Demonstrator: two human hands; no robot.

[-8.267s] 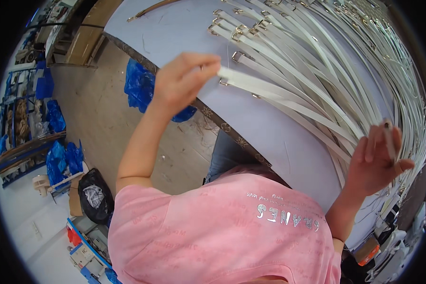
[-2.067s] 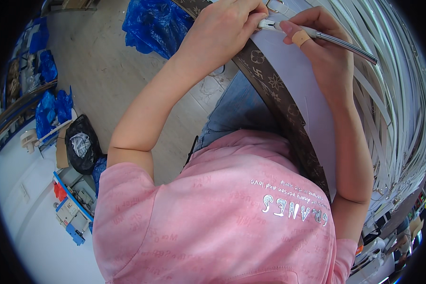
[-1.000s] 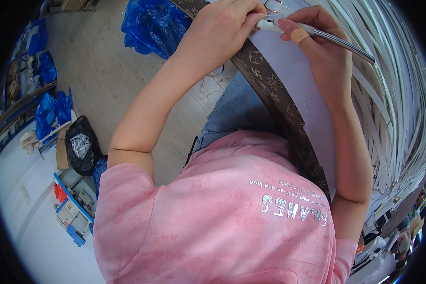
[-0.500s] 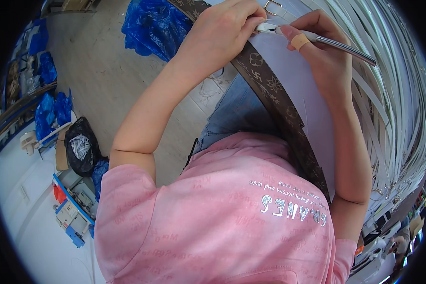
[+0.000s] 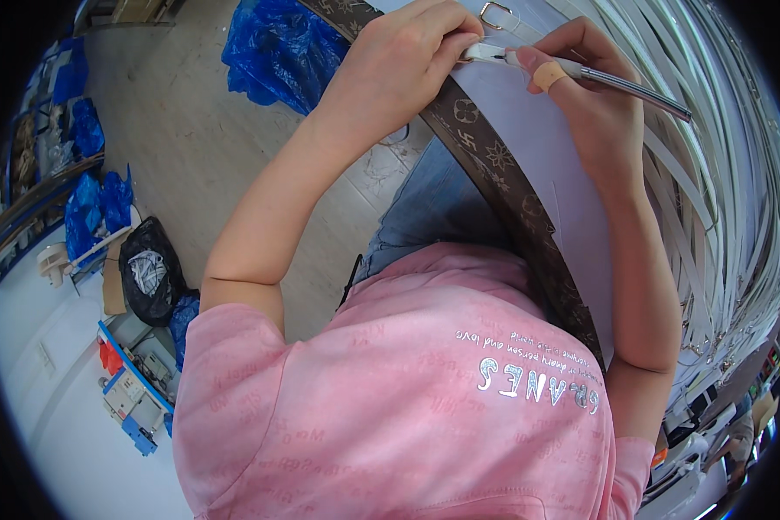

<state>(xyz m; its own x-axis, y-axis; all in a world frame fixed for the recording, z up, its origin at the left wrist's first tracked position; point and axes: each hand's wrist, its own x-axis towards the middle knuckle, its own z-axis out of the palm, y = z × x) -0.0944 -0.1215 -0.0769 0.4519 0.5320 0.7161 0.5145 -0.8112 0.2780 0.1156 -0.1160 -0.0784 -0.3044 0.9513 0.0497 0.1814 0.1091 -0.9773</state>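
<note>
Near the top of the head view, my left hand (image 5: 407, 65) is closed, pinching a white strap (image 5: 486, 53) between thumb and fingers. A metal ring or buckle shows partly at the fingertips there. My right hand (image 5: 594, 95), with a tan plaster round its thumb, grips a slim pen-like tool (image 5: 637, 91) with a silver barrel. Its dark tip meets the strap close to my left fingertips. Just beyond them lies a gold-coloured buckle (image 5: 497, 14) on another pale strap. Below both hands is a white work surface (image 5: 537, 139) edged with a brown patterned band (image 5: 498, 160).
Many long white straps (image 5: 711, 173) hang or lie in a thick bundle at the right. A blue plastic bag (image 5: 277, 52) is on the floor left of the table. A black bag (image 5: 152, 269) and a sewing machine (image 5: 134, 390) are farther left.
My left hand and the strap have shifted very slightly left. My right hand keeps the tool at nearly the same spot.
</note>
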